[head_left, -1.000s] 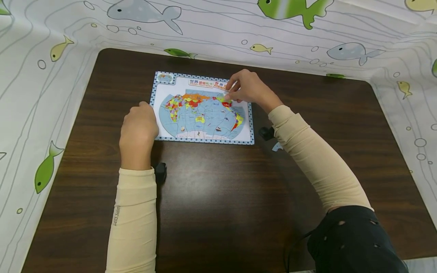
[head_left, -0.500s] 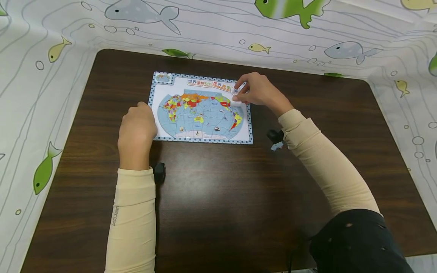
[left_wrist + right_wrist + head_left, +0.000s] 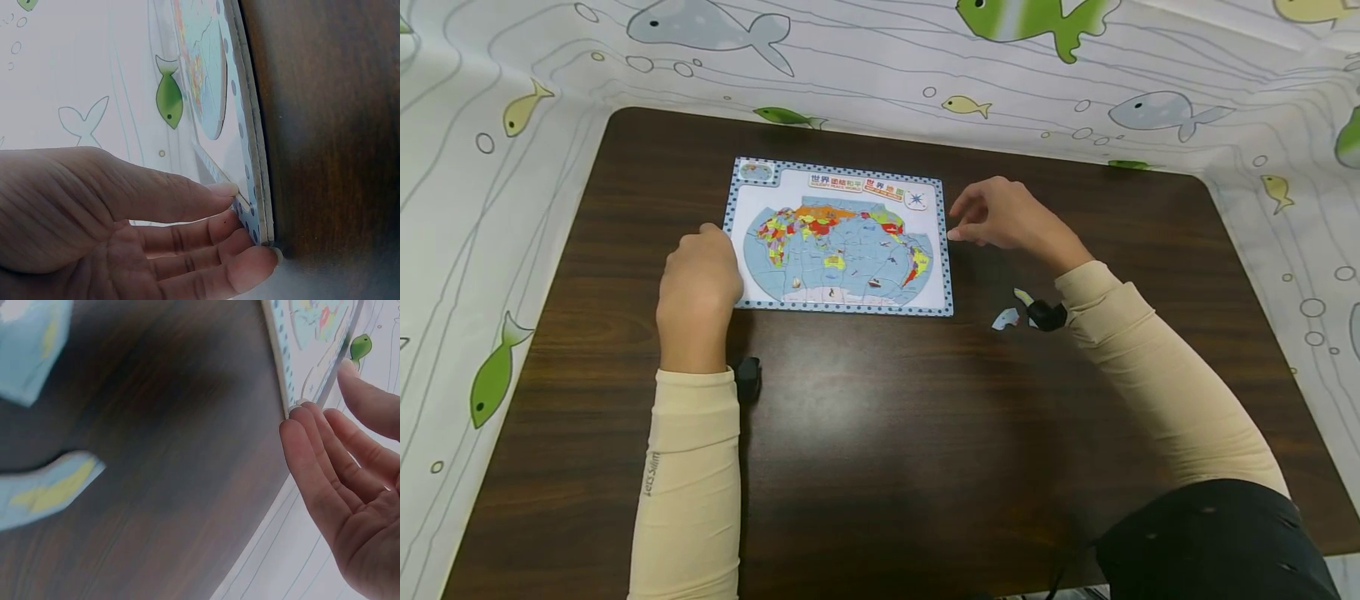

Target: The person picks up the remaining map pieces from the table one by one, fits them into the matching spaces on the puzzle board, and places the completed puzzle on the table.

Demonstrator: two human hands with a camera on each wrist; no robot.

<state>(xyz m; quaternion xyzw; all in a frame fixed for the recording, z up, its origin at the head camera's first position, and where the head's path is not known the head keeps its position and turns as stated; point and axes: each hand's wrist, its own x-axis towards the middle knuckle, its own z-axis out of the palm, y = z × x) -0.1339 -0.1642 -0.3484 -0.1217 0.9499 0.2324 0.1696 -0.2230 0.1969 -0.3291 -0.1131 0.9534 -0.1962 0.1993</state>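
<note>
A world map jigsaw board (image 3: 775, 196) with a blue dotted border lies on the dark table, most of its oval map filled with pieces. My left hand (image 3: 700, 275) grips the board's left side; in the left wrist view the thumb (image 3: 215, 190) rests on the dotted corner and the fingers bend along its edge. Just off the right edge hovers my right hand (image 3: 1015, 218), its fingers loosely bent with nothing between them. Loose jigsaw pieces lie below it: a blue piece (image 3: 1005, 319) and a yellow-and-blue piece (image 3: 1022, 296), partly covered by the wrist camera.
Black wrist cameras (image 3: 1047, 316) sit at both wrists. Brown wood table (image 3: 850, 467) surrounds the board. White fish-patterned cloth (image 3: 865, 75) rises behind the table and along its sides.
My right hand has drawn back from the map's upper right to beyond the board's right edge, uncovering the compass print and more loose pieces. The left hand stays at the board's left side.
</note>
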